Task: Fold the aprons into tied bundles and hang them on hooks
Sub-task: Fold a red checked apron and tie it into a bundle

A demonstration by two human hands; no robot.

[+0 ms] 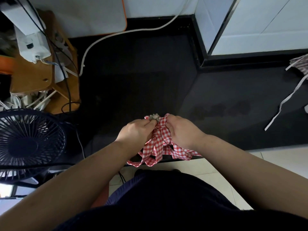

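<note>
A red and white checked apron (160,145) hangs bunched between my two hands over the front edge of a black counter (136,84). My left hand (137,130) pinches its top left part, beside a small grey flower-shaped piece (154,117) on the cloth. My right hand (181,130) grips the top right part. The apron's straps and lower folds dangle below my hands. A second apron (300,63), in a darker check, lies at the counter's far right with a long pale strap (286,104) trailing toward me.
A black fan (28,142) stands at the left. Behind it sit a brown cardboard box (45,77), white devices and tangled cables. A white cable (116,35) curves across the back of the counter. White cabinet fronts (260,25) rise at the back right. Pale floor tiles (275,164) lie below.
</note>
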